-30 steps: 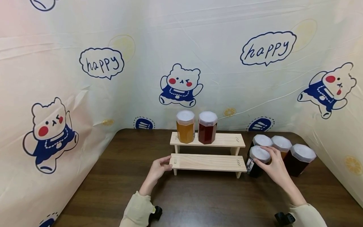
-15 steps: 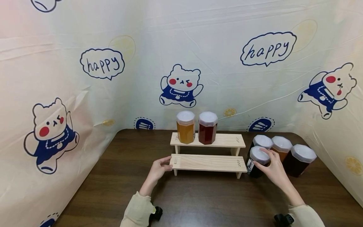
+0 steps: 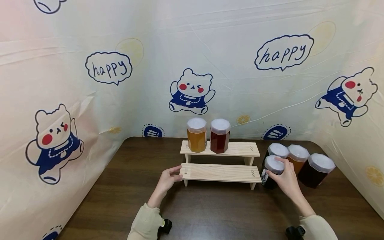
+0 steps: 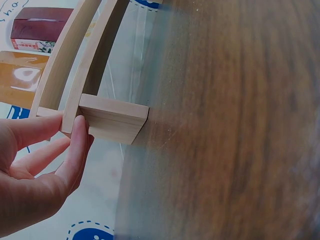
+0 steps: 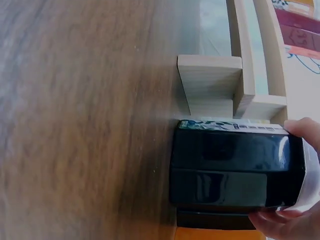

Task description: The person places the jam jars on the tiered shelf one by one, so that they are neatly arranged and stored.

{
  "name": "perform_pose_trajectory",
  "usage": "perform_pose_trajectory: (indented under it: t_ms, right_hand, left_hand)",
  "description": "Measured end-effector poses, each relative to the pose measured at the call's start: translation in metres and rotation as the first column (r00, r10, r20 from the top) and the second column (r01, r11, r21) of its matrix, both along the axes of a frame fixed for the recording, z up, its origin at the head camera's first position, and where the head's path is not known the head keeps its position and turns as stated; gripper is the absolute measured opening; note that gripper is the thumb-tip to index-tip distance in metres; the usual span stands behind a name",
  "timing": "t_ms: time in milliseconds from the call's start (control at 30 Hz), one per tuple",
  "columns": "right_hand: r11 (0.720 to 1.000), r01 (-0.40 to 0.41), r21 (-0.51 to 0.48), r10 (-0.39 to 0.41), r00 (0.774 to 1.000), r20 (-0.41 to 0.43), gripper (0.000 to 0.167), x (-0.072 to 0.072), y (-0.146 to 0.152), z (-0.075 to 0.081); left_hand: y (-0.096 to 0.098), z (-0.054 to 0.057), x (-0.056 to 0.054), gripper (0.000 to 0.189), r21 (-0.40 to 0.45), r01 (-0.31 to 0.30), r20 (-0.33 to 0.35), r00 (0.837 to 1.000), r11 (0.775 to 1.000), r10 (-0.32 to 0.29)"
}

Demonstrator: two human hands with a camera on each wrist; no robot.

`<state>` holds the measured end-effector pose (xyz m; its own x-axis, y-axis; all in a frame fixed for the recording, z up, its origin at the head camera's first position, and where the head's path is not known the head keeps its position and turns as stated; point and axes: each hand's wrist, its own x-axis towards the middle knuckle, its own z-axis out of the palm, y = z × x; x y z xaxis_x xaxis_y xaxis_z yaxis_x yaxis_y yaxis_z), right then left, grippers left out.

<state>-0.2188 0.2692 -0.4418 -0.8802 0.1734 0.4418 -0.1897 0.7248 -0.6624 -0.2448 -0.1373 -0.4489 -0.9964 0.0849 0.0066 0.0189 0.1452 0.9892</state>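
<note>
My left hand (image 3: 168, 180) pinches the left end of the lower step (image 3: 220, 172) of a two-step wooden rack, thumb and fingers on either side of the board in the left wrist view. A dark jar (image 5: 225, 167) with a white lid stands upright at the rack's right end. Thumb and fingers of my right hand (image 3: 286, 178) grip this jar near its lid (image 3: 274, 163). Its label faces the rack in the right wrist view. On the upper step (image 3: 243, 149) stand an amber jar (image 3: 196, 140) and a dark red jar (image 3: 220, 140).
Behind and beside the gripped jar stand another dark jar (image 3: 277, 150), an orange-brown jar (image 3: 297, 154) and a larger-looking dark jar (image 3: 315, 171). Brown wooden tabletop (image 3: 210, 210) stretches in front of the rack. A printed curtain (image 3: 234, 93) surrounds the table's back and sides.
My right hand and forearm have shifted slightly left around the dark jar, which stays in nearly the same spot. The left hand and rack have not visibly moved.
</note>
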Motion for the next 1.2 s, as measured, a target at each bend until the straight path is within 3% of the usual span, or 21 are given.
perform_pose_trajectory:
  t_ms: [167,200,267,367,433,567,867,1200]
  right_hand:
    - [0.999,0.041,-0.013,-0.041,0.999,0.006,0.058,0.000,-0.003,-0.001]
    - [0.999,0.046,-0.018,-0.046,0.999,0.009,0.058,0.000,-0.003,-0.001]
    - [0.998,0.052,-0.025,-0.052,0.999,0.016,0.058,0.000,-0.005,-0.001]
    - [0.997,0.062,-0.038,-0.061,0.998,0.023,0.058,0.001,-0.005,-0.001]
    - [0.996,0.069,-0.047,-0.068,0.997,0.022,0.058,0.001,-0.006,-0.002]
    - [0.994,0.092,-0.062,-0.092,0.996,0.005,0.057,0.000,-0.005,-0.003]
    - [0.990,0.134,-0.053,-0.136,0.990,-0.044,0.055,0.000,-0.004,-0.005]
    - [0.993,0.120,-0.018,-0.121,0.983,-0.141,0.052,0.003,-0.003,0.008]
  left_hand:
    - [-0.005,-0.018,-0.007,0.040,0.017,0.020,-0.054,0.998,1.000,-0.019]
    - [-0.007,-0.023,-0.009,0.040,0.035,0.050,-0.098,0.994,0.998,-0.046]
    - [-0.008,-0.025,-0.009,0.040,0.044,0.063,-0.119,0.991,0.997,-0.058]
    - [-0.008,-0.024,-0.009,0.040,0.043,0.056,-0.105,0.993,0.998,-0.051]
    - [-0.006,-0.018,-0.007,0.040,0.016,0.014,-0.043,0.999,1.000,-0.013]
    - [-0.004,-0.016,-0.008,0.040,0.000,-0.010,0.007,1.000,1.000,0.010]
    - [-0.002,-0.015,-0.007,0.039,-0.012,-0.028,0.011,1.000,1.000,0.028]
    - [-0.002,-0.013,-0.006,0.040,-0.013,-0.025,0.004,1.000,1.000,0.025]
